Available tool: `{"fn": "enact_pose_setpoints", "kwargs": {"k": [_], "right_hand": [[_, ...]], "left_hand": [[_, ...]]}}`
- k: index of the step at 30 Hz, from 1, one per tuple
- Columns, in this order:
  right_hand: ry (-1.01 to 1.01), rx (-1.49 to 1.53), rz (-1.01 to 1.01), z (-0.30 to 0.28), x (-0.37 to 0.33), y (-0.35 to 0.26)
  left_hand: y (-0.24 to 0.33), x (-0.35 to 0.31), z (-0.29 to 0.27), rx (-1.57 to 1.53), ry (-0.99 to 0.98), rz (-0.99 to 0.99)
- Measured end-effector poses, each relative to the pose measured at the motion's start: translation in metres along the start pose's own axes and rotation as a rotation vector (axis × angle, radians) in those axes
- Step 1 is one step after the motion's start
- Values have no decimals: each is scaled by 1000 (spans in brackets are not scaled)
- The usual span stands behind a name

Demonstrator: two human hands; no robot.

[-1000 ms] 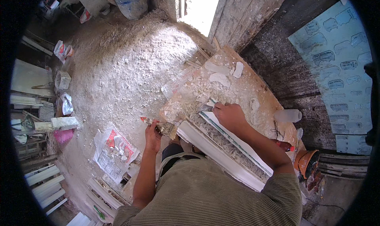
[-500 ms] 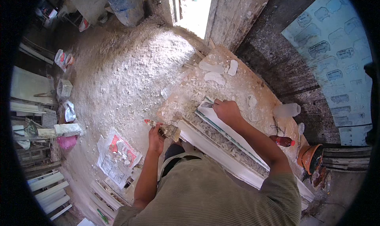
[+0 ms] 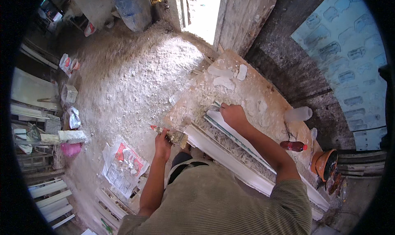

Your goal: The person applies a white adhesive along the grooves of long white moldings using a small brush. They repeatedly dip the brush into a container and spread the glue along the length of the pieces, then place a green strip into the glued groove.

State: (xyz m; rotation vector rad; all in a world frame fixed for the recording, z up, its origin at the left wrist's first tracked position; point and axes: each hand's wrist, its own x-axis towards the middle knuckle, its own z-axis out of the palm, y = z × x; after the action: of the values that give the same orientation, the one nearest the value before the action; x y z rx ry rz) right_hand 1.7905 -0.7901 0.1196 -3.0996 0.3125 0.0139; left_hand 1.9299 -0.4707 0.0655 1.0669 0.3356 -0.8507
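Note:
My left hand is closed around a paintbrush with caked, pale bristles and a red-tipped handle, held just off the near end of a white plaster moulding. Over the far end of a second white strip with a green edge, my right hand is closed on a small grey scraper-like blade. Its exact kind is partly hidden by my fingers. Both strips lie side by side on the worktable, with plaster crumbs between them.
Flat white plaster pieces lie at the table's far end. Along its right side stand a cloudy plastic jug, a bottle of red liquid and an orange bucket. A printed sack lies on the dusty floor at left.
The view has shifted slightly. My right hand and the blade have moved a little at the strip's far end; my left hand keeps the paintbrush almost still.

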Motion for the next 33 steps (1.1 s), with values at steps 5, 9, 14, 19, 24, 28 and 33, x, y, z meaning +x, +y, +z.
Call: {"fn": "enact_pose_setpoints", "kwargs": {"k": [5, 9, 14, 19, 24, 28, 33], "right_hand": [[2, 70, -29, 1, 1, -1], [38, 194, 165, 10, -2, 10], [29, 188, 232, 30, -32, 27], [215, 216, 144, 63, -52, 30], [190, 272, 254, 74, -63, 28], [137, 106, 207, 75, -27, 13], [121, 418, 396, 67, -27, 14]], "left_hand": [[-2, -6, -10, -3, 61, 25], [-1, -9, -14, -9, 33, 30], [1, -14, -26, -26, 17, 79], [-7, -15, -31, 4, 29, 17], [-12, -9, -10, 54, -38, -20], [-14, -8, 16, 111, -99, -27], [-17, -11, 40, 180, -168, -25]]}}
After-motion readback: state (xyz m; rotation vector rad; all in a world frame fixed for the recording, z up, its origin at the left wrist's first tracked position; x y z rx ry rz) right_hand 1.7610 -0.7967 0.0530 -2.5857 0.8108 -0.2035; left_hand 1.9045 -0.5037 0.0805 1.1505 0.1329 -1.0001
